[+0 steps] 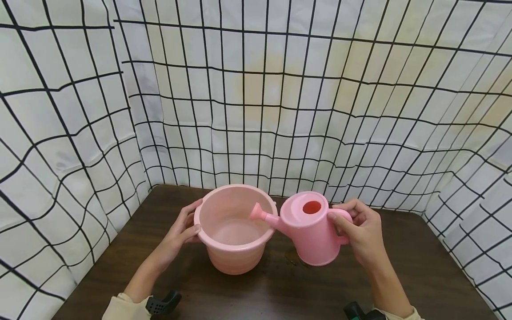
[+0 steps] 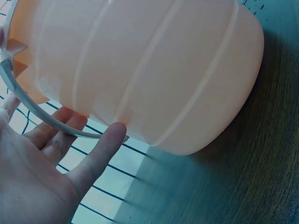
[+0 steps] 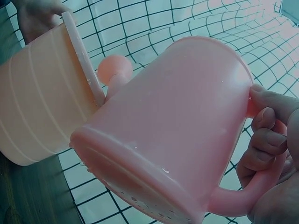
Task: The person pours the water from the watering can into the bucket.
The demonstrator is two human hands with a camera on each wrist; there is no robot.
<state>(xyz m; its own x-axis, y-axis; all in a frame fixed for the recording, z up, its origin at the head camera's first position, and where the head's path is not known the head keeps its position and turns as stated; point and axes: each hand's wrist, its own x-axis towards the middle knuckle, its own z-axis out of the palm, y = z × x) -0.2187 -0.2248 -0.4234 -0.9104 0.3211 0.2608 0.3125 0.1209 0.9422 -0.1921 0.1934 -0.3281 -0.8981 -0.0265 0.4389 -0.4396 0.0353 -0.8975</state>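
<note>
A light pink plastic bucket stands on the table left of centre. My left hand holds its left rim, thumb at the front and the other fingers along the outer side. In the left wrist view the bucket's thin carrying handle hangs across that hand. My right hand grips the looped handle of a pink watering can, raised off the table with its underside showing in the right wrist view. The can's spout head reaches over the bucket's right rim. Droplets cling to the can's base.
The dark wooden table ends at a white sheet wall with a black grid, which encloses the back and both sides. Small wet spots show on the table below the can. Black wrist straps sit at both sleeves.
</note>
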